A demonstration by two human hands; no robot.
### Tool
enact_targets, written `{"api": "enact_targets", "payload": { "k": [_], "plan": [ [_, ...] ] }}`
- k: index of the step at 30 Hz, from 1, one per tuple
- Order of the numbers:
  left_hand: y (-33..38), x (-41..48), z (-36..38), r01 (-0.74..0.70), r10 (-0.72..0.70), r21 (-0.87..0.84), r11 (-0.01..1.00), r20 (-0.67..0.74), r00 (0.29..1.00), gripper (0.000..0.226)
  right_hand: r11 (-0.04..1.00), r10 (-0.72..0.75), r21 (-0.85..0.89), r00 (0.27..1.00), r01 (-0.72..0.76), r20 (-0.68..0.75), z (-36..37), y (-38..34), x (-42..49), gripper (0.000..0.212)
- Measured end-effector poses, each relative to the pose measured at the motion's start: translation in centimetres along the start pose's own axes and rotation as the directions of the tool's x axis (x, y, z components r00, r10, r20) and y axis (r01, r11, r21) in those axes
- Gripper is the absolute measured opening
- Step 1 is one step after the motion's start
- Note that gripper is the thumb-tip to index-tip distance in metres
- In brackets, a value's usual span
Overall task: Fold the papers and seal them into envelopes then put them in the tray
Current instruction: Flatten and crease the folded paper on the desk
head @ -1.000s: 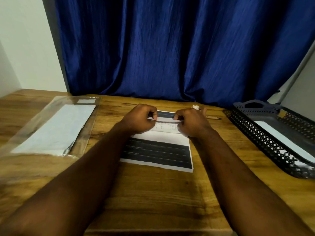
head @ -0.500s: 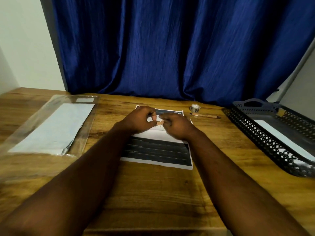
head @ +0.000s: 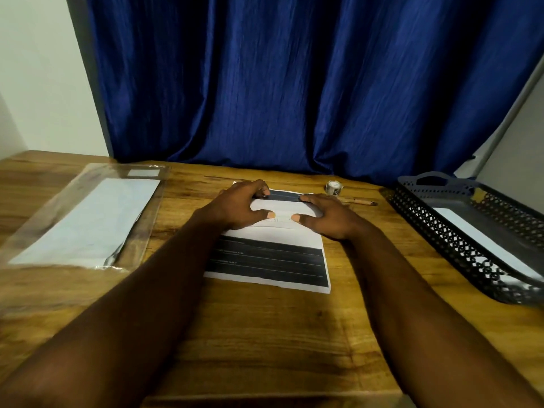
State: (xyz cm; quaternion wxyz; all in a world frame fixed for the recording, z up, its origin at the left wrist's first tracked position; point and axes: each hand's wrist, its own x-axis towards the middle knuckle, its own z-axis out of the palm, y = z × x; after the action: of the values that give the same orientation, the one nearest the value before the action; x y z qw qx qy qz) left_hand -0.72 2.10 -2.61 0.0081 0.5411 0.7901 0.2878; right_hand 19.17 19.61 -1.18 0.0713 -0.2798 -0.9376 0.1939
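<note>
The paper point(head: 266, 260) lies at the middle of the desk point(head: 265, 334), far end folded over. Pressing that flap, the left hand point(head: 235, 209) and right hand point(head: 328, 217) have fingers spread apart and thumbs at its near edge. Uneven pressure could skew the crease, or slide the sheet.

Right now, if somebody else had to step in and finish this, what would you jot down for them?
Left hand and right hand: both press the folded far flap of the paper, fingers at the crease.
It lies on the table, one fold made.
The tray, right, holds one white envelope; the clear sleeve, left, holds white stock.
To do: finish folding, envelope, seal, tray.
</note>
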Motion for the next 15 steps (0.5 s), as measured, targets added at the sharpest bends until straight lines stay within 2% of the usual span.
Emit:
{"api": "enact_targets", "payload": {
  "k": [3,6,11,15],
  "plan": [
    [0.1,0.0,-0.23,0.025,-0.026,0.021,0.999,0.038,0.999,0.057,1.0,0.016,-0.027,1.0,-0.016,0.022,-0.16,-0.53,0.08,0.083],
    [-0.01,-0.02,-0.38,0.013,-0.014,0.039,0.999,0.038,0.999,0.063,1.0,-0.004,-0.019,1.0,0.004,-0.016,-0.27,-0.29,0.29,0.086],
    [0.05,-0.05,-0.86,0.021,-0.023,0.019,1.0,0.096,0.995,0.08,0.999,-0.037,0.024,0.999,0.038,-0.034,-0.49,-0.21,0.18,0.084],
    [0.12,0.64,-0.81,0.102,-0.119,0.115,0.988,0.15,0.981,0.084,0.999,-0.031,0.012,0.999,0.032,-0.018,-0.73,-0.18,-0.01,0.076]
  ]
}}
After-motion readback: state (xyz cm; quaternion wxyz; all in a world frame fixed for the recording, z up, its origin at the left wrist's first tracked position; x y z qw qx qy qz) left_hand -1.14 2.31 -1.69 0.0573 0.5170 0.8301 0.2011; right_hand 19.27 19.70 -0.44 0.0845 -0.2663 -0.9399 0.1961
